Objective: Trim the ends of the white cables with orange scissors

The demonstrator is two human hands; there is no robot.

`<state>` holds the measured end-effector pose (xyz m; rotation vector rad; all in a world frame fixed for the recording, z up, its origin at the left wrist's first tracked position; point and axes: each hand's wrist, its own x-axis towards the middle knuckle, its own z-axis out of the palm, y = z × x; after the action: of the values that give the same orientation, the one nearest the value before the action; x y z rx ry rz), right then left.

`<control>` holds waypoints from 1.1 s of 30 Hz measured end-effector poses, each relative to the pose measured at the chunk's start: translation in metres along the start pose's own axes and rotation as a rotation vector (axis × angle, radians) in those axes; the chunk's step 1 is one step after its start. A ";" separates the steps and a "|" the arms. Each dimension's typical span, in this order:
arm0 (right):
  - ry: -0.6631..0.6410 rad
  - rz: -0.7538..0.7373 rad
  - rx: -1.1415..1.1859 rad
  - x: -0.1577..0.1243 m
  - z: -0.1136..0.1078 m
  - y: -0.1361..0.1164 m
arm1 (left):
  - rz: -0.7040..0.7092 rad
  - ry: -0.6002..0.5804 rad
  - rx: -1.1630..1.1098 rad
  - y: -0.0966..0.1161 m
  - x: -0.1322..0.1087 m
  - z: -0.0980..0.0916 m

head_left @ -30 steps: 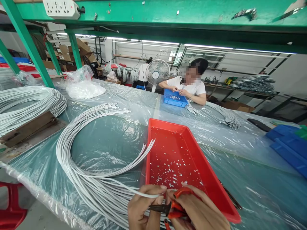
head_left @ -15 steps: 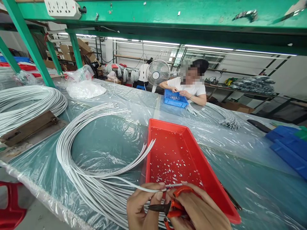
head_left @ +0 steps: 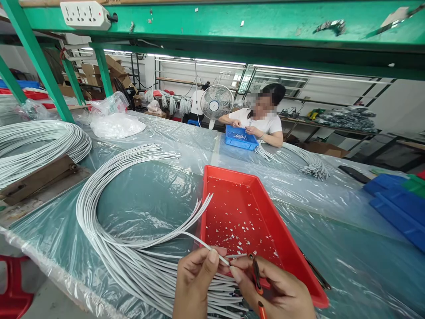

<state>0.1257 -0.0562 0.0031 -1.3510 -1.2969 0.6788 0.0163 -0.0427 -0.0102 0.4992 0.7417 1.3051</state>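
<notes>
My left hand (head_left: 195,281) is closed, its thumb and fingers pinching a white cable (head_left: 199,240) close to its end. My right hand (head_left: 279,288) meets it there, with thumb and forefinger on the cable's tip. Also inside that hand are cutters (head_left: 256,275) with orange and black handles; their jaws are hidden. Both hands are over the near edge of a red tray (head_left: 292,248) with small white scraps scattered in it. A large looped bundle of white cables (head_left: 88,208) lies to the left and runs under my hands.
Another cable coil (head_left: 79,137) and a brown metal block (head_left: 40,179) lie at left. Across the table a person (head_left: 265,119) works over a blue tray (head_left: 241,144). Blue bins (head_left: 395,208) stand at right; a green shelf beam (head_left: 212,20) crosses overhead.
The cutters have turned within my right hand, their handles now lower and more upright. My right thumb and forefinger have come onto the cable's tip. The held cable now slopes down more steeply.
</notes>
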 end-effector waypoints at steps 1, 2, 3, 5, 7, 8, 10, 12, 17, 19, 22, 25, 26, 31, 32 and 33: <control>0.000 0.069 0.066 0.000 0.001 0.000 | -0.031 -0.019 -0.043 0.001 0.000 0.001; -0.002 0.133 0.142 0.000 0.002 0.000 | -0.065 -0.038 -0.085 0.002 0.000 0.001; -0.005 0.188 0.214 0.000 0.004 0.000 | -0.098 -0.054 -0.124 0.003 0.001 0.002; -0.016 0.271 0.304 0.000 0.005 -0.001 | -0.163 -0.064 -0.177 0.005 0.001 0.002; -0.035 0.344 0.322 0.000 0.005 -0.002 | -0.223 -0.055 -0.207 0.006 0.002 0.001; -0.042 0.379 0.317 0.000 0.005 -0.002 | -0.250 -0.049 -0.221 0.006 0.003 0.001; -0.054 0.436 0.315 0.001 0.003 -0.002 | -0.296 -0.036 -0.248 0.006 0.004 -0.001; -0.065 0.467 0.333 0.002 0.002 0.000 | -0.341 -0.027 -0.274 0.006 0.004 -0.002; -0.165 0.536 0.434 0.004 0.002 0.011 | -0.442 -0.015 -0.319 0.007 0.005 -0.004; -0.215 0.560 0.471 0.004 0.003 0.018 | -0.429 -0.035 -0.317 0.007 0.006 -0.005; -0.277 0.561 0.460 0.003 0.005 0.023 | -0.367 -0.065 -0.288 0.006 0.007 -0.007; -0.256 0.491 0.404 0.002 0.007 0.022 | -0.311 -0.063 -0.226 0.005 0.007 -0.007; -0.227 0.440 0.378 0.002 0.008 0.021 | -0.295 -0.058 -0.206 0.005 0.007 -0.007; -0.148 0.183 0.102 -0.003 0.006 0.018 | -0.272 -0.025 -0.171 0.008 0.006 -0.005; -0.145 0.144 0.035 -0.004 0.004 0.018 | -0.276 -0.018 -0.168 0.009 0.006 -0.005; -0.145 0.103 -0.018 -0.005 0.002 0.019 | -0.277 -0.010 -0.162 0.009 0.006 -0.005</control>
<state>0.1288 -0.0570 -0.0162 -1.4120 -1.3570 0.8512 0.0071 -0.0348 -0.0081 0.2620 0.6645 1.0912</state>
